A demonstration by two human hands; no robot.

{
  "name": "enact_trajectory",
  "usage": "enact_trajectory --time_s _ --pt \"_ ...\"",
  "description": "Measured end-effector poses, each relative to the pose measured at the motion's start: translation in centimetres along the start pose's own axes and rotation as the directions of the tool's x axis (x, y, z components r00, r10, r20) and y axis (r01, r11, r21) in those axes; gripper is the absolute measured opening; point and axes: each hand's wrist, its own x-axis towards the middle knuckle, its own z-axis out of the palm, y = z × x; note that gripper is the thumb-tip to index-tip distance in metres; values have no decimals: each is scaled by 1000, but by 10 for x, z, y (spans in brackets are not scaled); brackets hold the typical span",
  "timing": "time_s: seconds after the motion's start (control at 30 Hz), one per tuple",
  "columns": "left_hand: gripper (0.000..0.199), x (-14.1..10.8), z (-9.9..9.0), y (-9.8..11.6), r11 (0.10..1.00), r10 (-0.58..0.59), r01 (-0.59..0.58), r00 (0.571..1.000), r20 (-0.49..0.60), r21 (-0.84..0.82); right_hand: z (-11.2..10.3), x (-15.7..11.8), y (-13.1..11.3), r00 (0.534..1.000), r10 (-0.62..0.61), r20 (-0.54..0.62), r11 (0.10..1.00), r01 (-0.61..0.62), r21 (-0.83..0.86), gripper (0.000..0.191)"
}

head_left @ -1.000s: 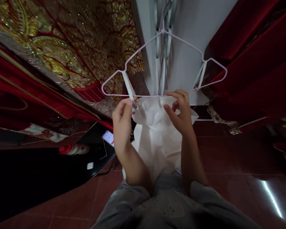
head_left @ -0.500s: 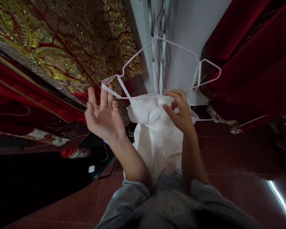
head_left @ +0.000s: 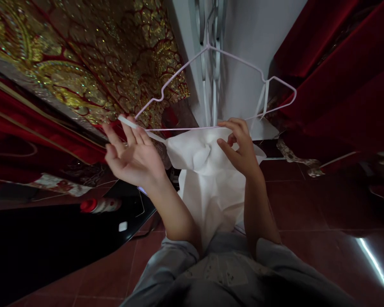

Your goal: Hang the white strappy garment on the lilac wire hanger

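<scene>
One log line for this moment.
left hand: open, white strap across fingers | right hand: at hanger bar | white garment: below bar

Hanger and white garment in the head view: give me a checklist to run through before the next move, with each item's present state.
1. Strap on the right side sits at the hanger notch: ok.
2. Strap on the left side sits in its notch: not ok; it crosses the fingers of the left hand.
3. That strap is free of the hanger's left end: cannot tell; the fingers cover that spot.
4. Right hand is at the hanger's lower bar: ok, with the thumb apart from it.
5. White garment hangs below the bar: ok.
6. Hook is secure at its top: cannot tell.
</scene>
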Motion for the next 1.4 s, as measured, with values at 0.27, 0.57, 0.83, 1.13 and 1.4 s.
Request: enact_trajectory --time_s 0.27,0.57,0.83,1.13,1.4 --pt "37 -31 18 -36 984 -176 177 980 -96 -3 4 0 -5 999 18 27 1000 -19 24 37" --pt "46 -37 34 -33 969 -240 231 963 120 83 -6 -5 28 816 107 -568 987 -20 158 18" --pt "43 -40 41 -39 974 -220 216 974 50 72 -33 14 37 888 161 -431 975 -76 208 6" --pt "44 -31 36 -44 976 -197 188 978 73 112 -63 40 -4 995 34 -92 994 -25 106 37" --pt "43 -32 34 -51 976 -202 200 979 23 82 -74 67 -19 989 -17 -144 991 36 130 41"
